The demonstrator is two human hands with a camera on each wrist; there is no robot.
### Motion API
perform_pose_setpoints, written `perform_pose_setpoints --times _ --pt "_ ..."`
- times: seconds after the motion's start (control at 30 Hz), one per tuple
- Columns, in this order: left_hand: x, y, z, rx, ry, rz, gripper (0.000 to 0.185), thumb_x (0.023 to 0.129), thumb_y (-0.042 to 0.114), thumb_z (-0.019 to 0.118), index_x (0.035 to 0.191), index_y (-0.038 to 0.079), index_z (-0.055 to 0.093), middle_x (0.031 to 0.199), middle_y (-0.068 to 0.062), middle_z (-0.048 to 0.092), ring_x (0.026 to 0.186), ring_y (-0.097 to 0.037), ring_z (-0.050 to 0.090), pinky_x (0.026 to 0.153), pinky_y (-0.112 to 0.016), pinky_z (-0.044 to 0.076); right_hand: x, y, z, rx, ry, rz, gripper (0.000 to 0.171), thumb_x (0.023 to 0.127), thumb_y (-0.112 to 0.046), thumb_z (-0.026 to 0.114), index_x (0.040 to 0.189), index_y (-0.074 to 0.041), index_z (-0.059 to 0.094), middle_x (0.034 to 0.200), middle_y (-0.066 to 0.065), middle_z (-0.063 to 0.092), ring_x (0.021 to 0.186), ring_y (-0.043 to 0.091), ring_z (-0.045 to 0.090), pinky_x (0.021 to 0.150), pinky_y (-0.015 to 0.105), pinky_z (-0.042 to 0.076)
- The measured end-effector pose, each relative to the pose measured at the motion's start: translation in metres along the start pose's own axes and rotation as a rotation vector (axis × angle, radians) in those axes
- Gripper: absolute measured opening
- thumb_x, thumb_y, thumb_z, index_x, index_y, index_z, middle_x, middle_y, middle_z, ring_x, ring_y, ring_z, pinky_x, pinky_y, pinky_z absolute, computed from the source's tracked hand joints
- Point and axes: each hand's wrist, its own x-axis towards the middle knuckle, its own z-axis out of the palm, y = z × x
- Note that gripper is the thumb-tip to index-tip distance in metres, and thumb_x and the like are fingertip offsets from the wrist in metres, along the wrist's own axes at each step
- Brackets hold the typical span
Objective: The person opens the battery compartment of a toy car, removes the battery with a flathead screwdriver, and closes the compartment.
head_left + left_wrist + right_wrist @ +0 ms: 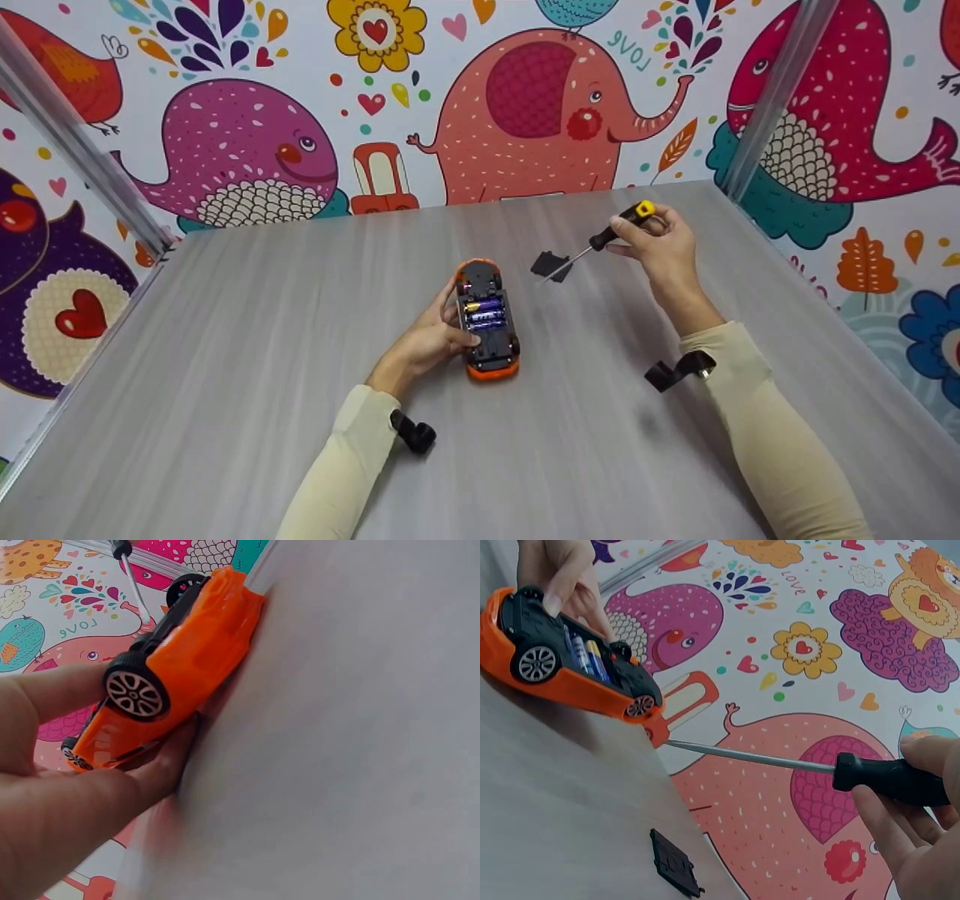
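Observation:
My left hand (429, 341) grips an orange toy car (199, 645) turned upside down, its thumb lying on the black underside. Several purple batteries (485, 315) sit in the uncovered battery compartment of the car. My right hand (670, 244) holds a screwdriver (606, 234) by its black and yellow handle, the metal shaft slanting down to the left. In the head view, the shaft passes in front of a small black battery cover (551, 264). The right wrist view shows that cover lying on the table, apart from the screwdriver tip.
The grey wood-grain table (247, 360) spreads out under both hands. Behind it and along the sides stand walls (285, 45) printed with cartoon animals. Metal posts (772, 105) rise near the far corners. A black camera mount (412, 433) is worn on each wrist.

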Motion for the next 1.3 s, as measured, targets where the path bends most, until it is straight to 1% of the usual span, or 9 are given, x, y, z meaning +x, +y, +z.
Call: perform_pose_setpoints --times 0.13,0.23,0.37,0.5,0.73,0.83,0.97,1.2,1.3 --pt "0.0 0.0 0.0 0.015 -0.013 0.001 0.117 0.077 -0.028 0.052 0.162 0.031 -0.003 0.16 -0.016 0.036 0.127 -0.03 0.056 0.093 -0.035 0.056 -0.006 -0.002 0.005 0.041 -0.028 -0.051 0.047 0.085 -0.019 0.08 0.12 -0.012 0.05 0.105 0.003 0.068 0.091 0.014 0.072 0.077 0.027 0.061" --pt "0.001 0.0 -0.001 0.022 -0.024 0.005 0.117 0.077 -0.028 0.052 0.162 0.03 -0.004 0.16 -0.017 0.035 0.127 -0.03 0.056 0.093 -0.036 0.055 -0.01 -0.003 0.008 0.061 -0.051 -0.086 0.044 0.086 -0.017 0.08 0.118 -0.011 0.051 0.101 0.003 0.07 0.086 0.014 0.073 0.076 0.028 0.061" --pt "0.001 0.001 -0.001 0.023 -0.023 0.002 0.117 0.078 -0.028 0.052 0.162 0.031 -0.004 0.161 -0.016 0.034 0.131 -0.033 0.053 0.098 -0.039 0.054 -0.015 -0.005 0.013 0.025 -0.062 -0.101 0.045 0.086 -0.02 0.08 0.12 -0.011 0.051 0.104 0.002 0.07 0.09 0.014 0.072 0.079 0.027 0.061" --pt "0.0 0.001 -0.001 0.019 -0.023 0.001 0.116 0.078 -0.027 0.052 0.162 0.031 -0.003 0.161 -0.015 0.033 0.134 -0.035 0.051 0.103 -0.043 0.052 -0.019 -0.008 0.018 -0.028 -0.048 -0.107 0.048 0.087 -0.023 0.079 0.124 -0.011 0.051 0.108 0.004 0.068 0.097 0.016 0.07 0.081 0.027 0.06" --pt "0.0 0.0 -0.002 0.031 -0.005 -0.002 0.116 0.078 -0.027 0.053 0.162 0.031 -0.002 0.16 -0.016 0.036 0.131 -0.034 0.054 0.103 -0.043 0.052 -0.02 -0.013 0.036 -0.097 -0.007 -0.125 0.052 0.089 -0.025 0.076 0.133 -0.011 0.051 0.116 0.008 0.065 0.102 0.018 0.067 0.081 0.026 0.06" --pt "0.0 -0.001 -0.002 0.032 -0.001 -0.004 0.116 0.078 -0.026 0.053 0.162 0.032 -0.002 0.161 -0.014 0.035 0.133 -0.034 0.053 0.105 -0.044 0.05 -0.02 -0.016 0.045 -0.089 -0.006 -0.166 0.054 0.09 -0.024 0.076 0.135 -0.01 0.05 0.119 0.011 0.066 0.101 0.018 0.067 0.08 0.025 0.06" --pt "0.0 -0.001 -0.002 0.028 -0.008 -0.004 0.116 0.079 -0.026 0.054 0.162 0.033 -0.002 0.161 -0.013 0.035 0.136 -0.035 0.051 0.108 -0.046 0.048 -0.021 -0.015 0.055 -0.07 0.002 -0.212 0.055 0.09 -0.024 0.076 0.136 -0.01 0.049 0.119 0.011 0.066 0.1 0.018 0.067 0.078 0.025 0.061" --pt "-0.001 0.0 -0.001 0.021 -0.022 0.004 0.117 0.078 -0.027 0.054 0.162 0.033 -0.002 0.161 -0.014 0.035 0.132 -0.033 0.053 0.101 -0.041 0.053 -0.021 -0.004 0.059 -0.016 -0.008 -0.238 0.055 0.09 -0.016 0.075 0.136 -0.004 0.048 0.109 0.006 0.065 0.092 0.014 0.068 0.075 0.027 0.061" --pt "-0.001 0.0 -0.001 0.025 -0.018 0.002 0.117 0.077 -0.027 0.054 0.162 0.032 -0.002 0.162 -0.014 0.034 0.133 -0.033 0.052 0.103 -0.043 0.051 -0.02 -0.001 0.058 -0.02 -0.009 -0.229 0.053 0.091 -0.017 0.074 0.135 -0.004 0.047 0.109 0.005 0.064 0.093 0.014 0.069 0.076 0.028 0.061"
